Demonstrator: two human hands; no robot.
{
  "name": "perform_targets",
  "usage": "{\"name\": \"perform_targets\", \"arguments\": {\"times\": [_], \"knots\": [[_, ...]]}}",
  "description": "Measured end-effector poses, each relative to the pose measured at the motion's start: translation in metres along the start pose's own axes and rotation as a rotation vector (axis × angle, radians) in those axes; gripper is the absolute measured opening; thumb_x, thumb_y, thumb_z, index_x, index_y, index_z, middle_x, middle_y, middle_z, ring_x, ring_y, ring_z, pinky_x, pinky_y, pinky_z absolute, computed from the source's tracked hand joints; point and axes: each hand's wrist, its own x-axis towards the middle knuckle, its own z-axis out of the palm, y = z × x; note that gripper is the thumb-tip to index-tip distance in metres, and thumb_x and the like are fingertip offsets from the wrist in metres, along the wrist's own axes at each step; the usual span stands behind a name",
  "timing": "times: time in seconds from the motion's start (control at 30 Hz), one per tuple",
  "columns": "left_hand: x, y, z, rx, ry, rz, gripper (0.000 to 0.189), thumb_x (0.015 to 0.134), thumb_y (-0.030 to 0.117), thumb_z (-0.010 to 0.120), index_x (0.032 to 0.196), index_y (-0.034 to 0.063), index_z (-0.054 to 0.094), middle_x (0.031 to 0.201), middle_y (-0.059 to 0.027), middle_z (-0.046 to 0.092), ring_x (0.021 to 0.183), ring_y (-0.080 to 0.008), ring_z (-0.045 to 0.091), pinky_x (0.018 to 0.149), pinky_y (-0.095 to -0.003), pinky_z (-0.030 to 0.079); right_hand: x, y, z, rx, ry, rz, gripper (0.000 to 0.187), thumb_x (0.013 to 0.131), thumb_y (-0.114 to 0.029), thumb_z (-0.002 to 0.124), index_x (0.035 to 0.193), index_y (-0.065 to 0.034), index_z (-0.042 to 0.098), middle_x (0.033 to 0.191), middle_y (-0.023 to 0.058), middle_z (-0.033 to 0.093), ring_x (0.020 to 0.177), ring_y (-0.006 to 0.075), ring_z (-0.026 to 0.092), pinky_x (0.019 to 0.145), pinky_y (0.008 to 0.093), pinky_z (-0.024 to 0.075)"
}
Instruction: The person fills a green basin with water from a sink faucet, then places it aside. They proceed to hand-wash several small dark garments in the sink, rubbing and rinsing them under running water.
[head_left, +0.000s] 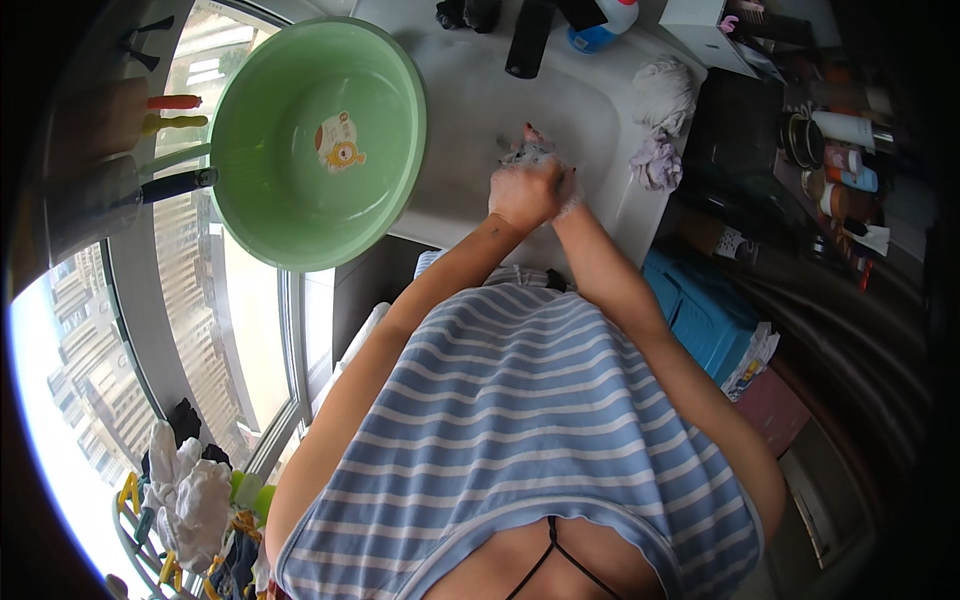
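Note:
Over the white sink basin (465, 142), both of my hands are pressed together and covered in soap suds. My left hand (525, 187) lies over the front of the pair, its fingers curled around a small dark, sudsy cloth item (529, 154). Against it, partly hidden behind it, is my right hand (568, 191), also closed in on the item. How much of the cloth each hand grips is partly hidden by foam. Beyond the hands, a black faucet (529, 45) reaches out over the basin.
A large green plastic basin (255, 225) rests left of the sink by the window. Crumpled white (664, 94) and pale purple cloths (657, 163) lie on the right rim. At the back are dark cloths (480, 13) and a blue-liquid bottle (600, 26). A blue plastic container (697, 307) stands lower right.

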Motion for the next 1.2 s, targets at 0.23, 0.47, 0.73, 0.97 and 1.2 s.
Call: {"name": "perform_targets", "arguments": {"times": [0.23,0.47,0.73,0.97,1.2], "knots": [[0.032,-0.028,0.005,-0.093,-0.221,-0.659,0.035,0.085,0.039,0.049,0.090,0.0105,0.068,0.094,-0.0194,0.066,0.087,-0.0405,0.063,0.077,-0.0483,0.050,0.050,0.006,-0.047,-0.131,0.161,-0.163,0.014,0.086,-0.016,0.057,0.090,-0.0028,0.060,0.085,0.0065,0.060,0.083,0.0175,0.057,0.076,0.0318,0.0465],[0.002,-0.135,0.017,-0.382,-0.126,-0.827,0.044,0.082,0.031,0.057,0.117,0.0057,0.056,0.115,-0.0220,0.059,0.104,-0.0422,0.056,0.090,-0.0497,0.043,0.016,-0.023,0.000,-1.057,0.512,-0.190,0.069,0.079,-0.042,0.068,0.135,-0.0141,0.038,0.124,0.0144,0.049,0.113,0.0308,0.050,0.087,0.0508,0.0469],[-0.010,-0.166,0.037,-0.125,-0.641,-0.149,0.051,0.072,0.021,0.066,0.121,0.0129,0.055,0.105,-0.0199,0.063,0.096,-0.0379,0.061,0.082,-0.0441,0.049,0.042,0.016,-0.068,-2.282,0.089,-0.459,0.069,0.067,-0.025,0.076,0.131,-0.0189,0.048,0.135,0.0169,0.046,0.123,0.0338,0.046,0.098,0.0451,0.0426],[-0.001,-0.155,0.045,-0.012,-0.190,-0.737,0.038,0.080,0.029,0.060,0.111,0.0068,0.059,0.098,-0.0193,0.066,0.088,-0.0365,0.064,0.076,-0.0432,0.051,0.053,-0.007,-0.094,-1.529,0.625,-0.524,0.067,0.075,-0.041,0.069,0.125,-0.0002,0.052,0.122,0.0170,0.058,0.116,0.0335,0.052,0.096,0.0385,0.0419],[0.011,-0.087,0.066,-0.360,-0.271,-0.470,0.034,0.081,0.036,0.060,0.097,0.0058,0.061,0.085,-0.0209,0.065,0.079,-0.0410,0.062,0.082,-0.0480,0.048,0.036,-0.007,-0.035,-0.076,0.253,0.022,0.068,0.086,-0.054,0.053,0.132,-0.0064,0.043,0.144,0.0084,0.035,0.131,0.0289,0.032,0.108,0.0401,0.0295]]}}
